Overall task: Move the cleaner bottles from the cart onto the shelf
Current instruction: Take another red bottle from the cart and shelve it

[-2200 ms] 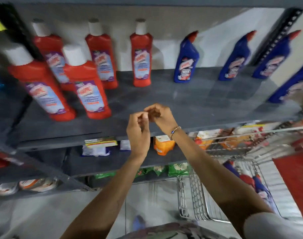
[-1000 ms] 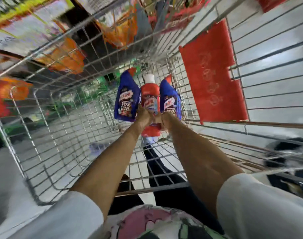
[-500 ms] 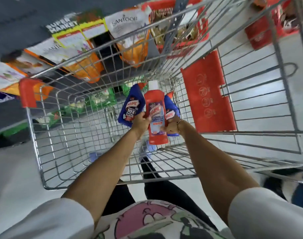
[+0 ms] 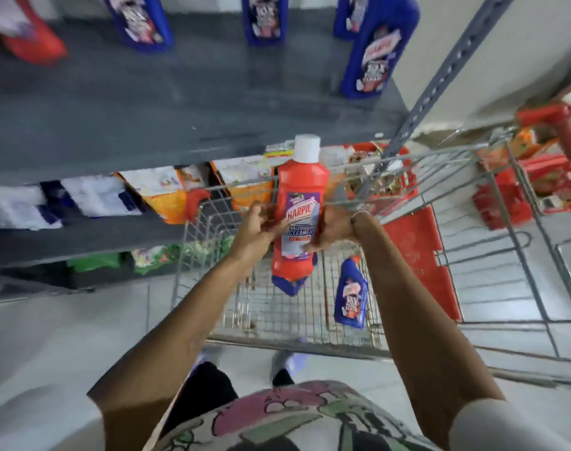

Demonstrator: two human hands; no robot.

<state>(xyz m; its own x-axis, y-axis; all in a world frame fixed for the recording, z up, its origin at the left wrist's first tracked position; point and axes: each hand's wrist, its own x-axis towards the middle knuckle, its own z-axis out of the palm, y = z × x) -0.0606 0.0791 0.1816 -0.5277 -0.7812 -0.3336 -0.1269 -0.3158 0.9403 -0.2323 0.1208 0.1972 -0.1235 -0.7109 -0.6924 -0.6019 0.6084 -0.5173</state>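
A red cleaner bottle [image 4: 302, 196] with a white cap is held upright above the wire cart [image 4: 473, 242], just below the front edge of the grey shelf [image 4: 180, 102]. My left hand [image 4: 261, 224] grips its left side and my right hand [image 4: 338, 227] grips its right side. Two blue cleaner bottles remain in the cart: one [image 4: 351, 292] lies on the cart floor, the other [image 4: 290, 284] is mostly hidden behind the red bottle. On the shelf stand several blue bottles [image 4: 373, 56] and a red one [image 4: 30, 40] at the far left.
A slanted perforated shelf post [image 4: 440, 79] rises at the right of the shelf. Lower shelves hold orange and white packets [image 4: 167, 190] and green packs [image 4: 154, 255]. A red flap [image 4: 417, 255] hangs inside the cart, whose red handle [image 4: 557, 125] is at the far right.
Both hands have lifted the red bottle up out of the cart toward the shelf edge. The view has tilted up, so the shelf is back in sight.
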